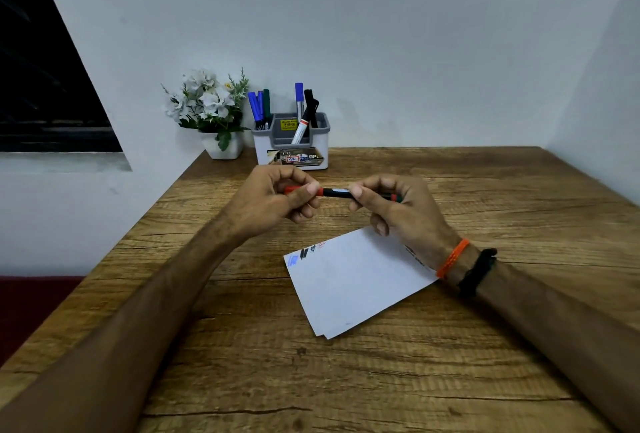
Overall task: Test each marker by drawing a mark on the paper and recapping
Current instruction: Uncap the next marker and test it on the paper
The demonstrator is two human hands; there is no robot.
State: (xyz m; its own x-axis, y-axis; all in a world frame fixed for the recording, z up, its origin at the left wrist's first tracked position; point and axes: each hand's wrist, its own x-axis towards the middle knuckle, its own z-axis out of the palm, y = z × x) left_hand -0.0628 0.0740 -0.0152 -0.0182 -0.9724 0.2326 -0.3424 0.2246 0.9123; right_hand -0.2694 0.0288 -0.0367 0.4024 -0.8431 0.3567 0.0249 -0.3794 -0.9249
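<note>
Item: red marker (334, 192), held level above the wooden table (485, 190), clear of the paper (356, 287) that lies below and nearer to us. Our left hand (277, 200) curls thumb and fingers round the red cap end; our right hand (398, 207) pinches the dark barrel, thumb on top, fingers wrapped beneath. Cap and barrel appear joined or nearly so; we cannot tell whether the cap is seated or partly off. The paper carries blue, black and red marks at its far left corner, so we judge this marker is either just tested or about to be. Hazards noted: if the cap is pushed on crooked, it may fail to seat and the tip could dry; if it is pulled off sharply, the hands may jerk apart and the tip could streak a finger or the table. The right wrist, with its orange band (452, 258) and black band (478, 271), sits over the paper's far right edge and could drag or smudge the sheet. Beyond: the holder (291, 152) with other markers (256, 107) and the flower pot (221, 145), both well apart from the hands.
</note>
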